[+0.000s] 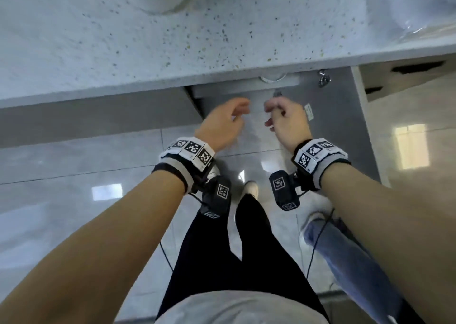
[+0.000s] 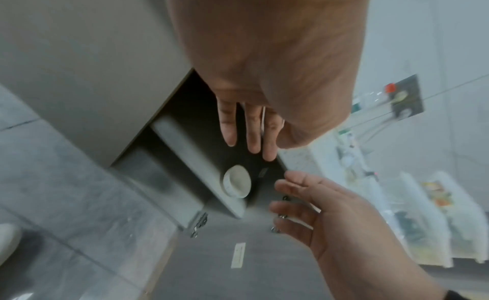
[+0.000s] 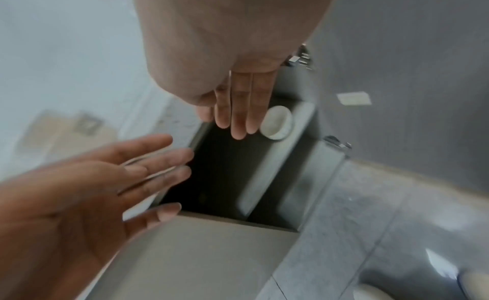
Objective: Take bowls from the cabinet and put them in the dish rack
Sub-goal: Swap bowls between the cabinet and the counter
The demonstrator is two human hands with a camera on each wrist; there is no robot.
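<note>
Speckled countertop (image 1: 123,52) overhangs the open cabinet (image 2: 185,108). Left hand (image 1: 222,123) and right hand (image 1: 287,121) in front of the opening, fingers loosely spread, holding nothing. White bowl (image 2: 236,184) near shelf (image 2: 185,158) front edge.

From the head we look straight down past the table (image 1: 148,52) edge at both forearms, while our 2 wrist cameras sit close behind the fingers, facing the open cabinet (image 2: 185,141), sharing its shelf and white bowl (image 2: 236,184).
</note>
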